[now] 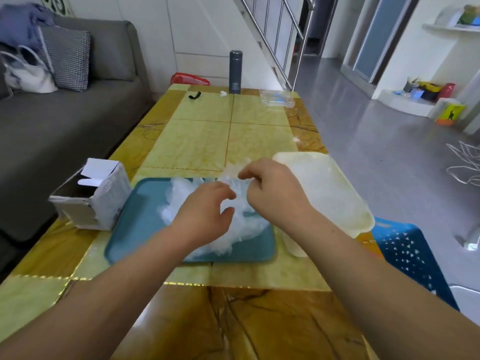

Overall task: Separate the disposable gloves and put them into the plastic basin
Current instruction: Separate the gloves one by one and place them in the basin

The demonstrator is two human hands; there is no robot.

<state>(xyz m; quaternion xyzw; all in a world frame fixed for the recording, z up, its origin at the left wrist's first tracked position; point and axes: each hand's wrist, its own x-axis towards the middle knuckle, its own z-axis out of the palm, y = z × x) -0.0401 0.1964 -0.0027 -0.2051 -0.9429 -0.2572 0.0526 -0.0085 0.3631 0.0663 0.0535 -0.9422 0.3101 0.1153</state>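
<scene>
Early-to-middle of the job, by my read. Most of the stock is unsorted: the glove pile [246, 227] sits heaped on the teal tray [135, 229], near the front of the desk [202, 131], a crumpled clear mass with no single pieces laid apart.

The right grip [270, 188] is clenched in a pinch on the held glove [233, 175], a thin clear film raised just above the pile's far edge, between both hands. The left grip [205, 214] hovers over the pile with fingers curled, thumb and forefinger apart with film showing in the gap. I can't tell whether it actually has hold of anything, since the other fingers are hidden behind the hand.

The plastic basin [337, 198] is just right of the tray, off-white, close to the right wrist. The inside looks pale and glossy. I can't tell whether any gloves are already in there, as clear film on white plastic won't read from this angle.

So I'd log it as one piece being peeled off, not yet free of the heap and not yet over the basin. Left to do: pull it clear, drop it rightward, then repeat for the whole pile.

An opened cardboard box [93, 196] stands just left of the tray, not involved.
</scene>
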